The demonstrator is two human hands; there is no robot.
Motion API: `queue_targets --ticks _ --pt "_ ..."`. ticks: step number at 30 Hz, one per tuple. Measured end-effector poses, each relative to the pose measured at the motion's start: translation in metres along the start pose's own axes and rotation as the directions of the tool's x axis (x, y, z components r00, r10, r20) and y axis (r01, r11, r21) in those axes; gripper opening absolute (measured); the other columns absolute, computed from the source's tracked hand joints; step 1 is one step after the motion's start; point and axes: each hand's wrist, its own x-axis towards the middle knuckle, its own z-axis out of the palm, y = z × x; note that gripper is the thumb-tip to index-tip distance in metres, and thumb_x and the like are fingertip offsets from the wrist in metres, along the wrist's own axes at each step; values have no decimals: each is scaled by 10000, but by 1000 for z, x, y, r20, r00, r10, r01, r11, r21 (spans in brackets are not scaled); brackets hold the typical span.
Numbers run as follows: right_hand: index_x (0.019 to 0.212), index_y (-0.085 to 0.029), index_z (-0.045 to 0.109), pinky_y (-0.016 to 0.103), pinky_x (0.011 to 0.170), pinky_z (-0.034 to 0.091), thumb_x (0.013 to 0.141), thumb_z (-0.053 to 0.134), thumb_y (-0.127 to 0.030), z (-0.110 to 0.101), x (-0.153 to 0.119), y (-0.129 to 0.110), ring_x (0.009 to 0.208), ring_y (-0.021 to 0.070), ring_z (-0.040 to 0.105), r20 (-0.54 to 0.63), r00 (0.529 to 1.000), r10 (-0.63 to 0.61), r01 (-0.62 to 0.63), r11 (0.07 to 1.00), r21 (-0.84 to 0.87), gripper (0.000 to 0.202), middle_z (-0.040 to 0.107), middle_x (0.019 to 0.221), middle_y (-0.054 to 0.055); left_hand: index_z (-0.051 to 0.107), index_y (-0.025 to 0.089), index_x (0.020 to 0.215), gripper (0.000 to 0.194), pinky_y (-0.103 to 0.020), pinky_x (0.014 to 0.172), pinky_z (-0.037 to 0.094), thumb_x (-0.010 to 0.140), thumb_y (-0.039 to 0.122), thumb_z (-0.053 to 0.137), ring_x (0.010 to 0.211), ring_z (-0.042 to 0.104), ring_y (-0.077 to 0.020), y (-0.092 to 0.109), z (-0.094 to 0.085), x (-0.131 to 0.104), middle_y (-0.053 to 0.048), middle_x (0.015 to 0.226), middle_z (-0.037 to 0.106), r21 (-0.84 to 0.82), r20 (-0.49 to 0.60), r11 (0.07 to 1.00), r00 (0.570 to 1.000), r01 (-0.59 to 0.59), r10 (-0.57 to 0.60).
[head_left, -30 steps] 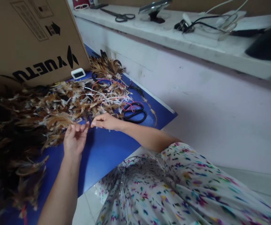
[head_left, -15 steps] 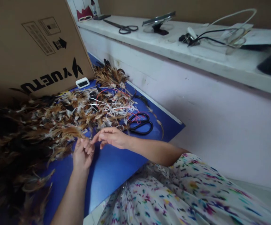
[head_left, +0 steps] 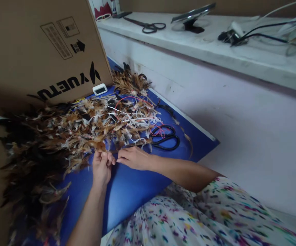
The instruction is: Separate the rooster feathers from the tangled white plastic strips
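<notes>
Brown feather (head_left: 99,146): left of the centre of the frame, at the fingertips of the left hand (head_left: 102,168), above them in the picture.
Left-hand grip: thumb and fingers drawn together, apparently pinching the feather.
Right-hand state: the right hand (head_left: 134,158) has its fingers curled in narrow; whether they hold anything, one cannot tell.
Feather to hands: the left hand is nearer, touching it; the right lies just to the right, its fingertips pointing left.
Long axis: unclear on the feather; a thin brown strand (head_left: 114,151) seems to run roughly crosswise between the hands, though whether it is the feather's shaft cannot be told.
Feather pile (head_left: 96,124): on the blue table (head_left: 130,191), just beyond both hands.
Scissors (head_left: 164,139): black handles right of the right hand, with pink cord (head_left: 161,132) lying over them.
</notes>
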Motion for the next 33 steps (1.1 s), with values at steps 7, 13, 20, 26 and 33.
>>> queue_targets --ticks 7,13,20,26,33 --pt "1034 -154 678 251 744 435 983 575 -208 -6 -3 -5 830 152 644 161 986 52 -36 995 -97 126 721 956 73 519 200 801 418 -118 394 319 707 360 894 484 426 -45 -5 7 0 66 589 500 -38 7 999 1000 28 -27" --pt "1044 -182 750 247 689 369 951 507 -140 -15 -3 -14 729 137 613 198 977 82 -68 995 -76 264 750 892 46 495 212 833 468 -124 407 270 687 396 900 464 400 -41 -10 10 0 82 558 493 -13 -12 999 999 43 -43" --pt "961 -179 776 217 609 312 800 545 -64 -18 1 -15 531 75 436 261 945 197 -222 973 70 304 563 613 -50 503 215 845 431 -159 395 261 732 427 861 431 370 -41 -14 13 -4 84 562 493 39 25 997 998 62 -63" --pt "822 -146 712 190 578 315 748 530 -3 -13 3 -8 504 55 407 260 957 132 -220 912 346 244 478 549 -91 544 195 803 479 -152 494 406 606 382 938 523 482 -42 -19 19 -2 73 630 548 42 -61 998 997 56 -53" --pt "871 -148 643 178 572 311 799 544 -43 -17 5 -10 507 51 374 124 970 207 -242 846 476 162 452 537 -111 511 210 777 523 -139 465 404 573 403 953 484 473 -59 -5 14 2 85 528 510 54 -90 994 992 98 -93"
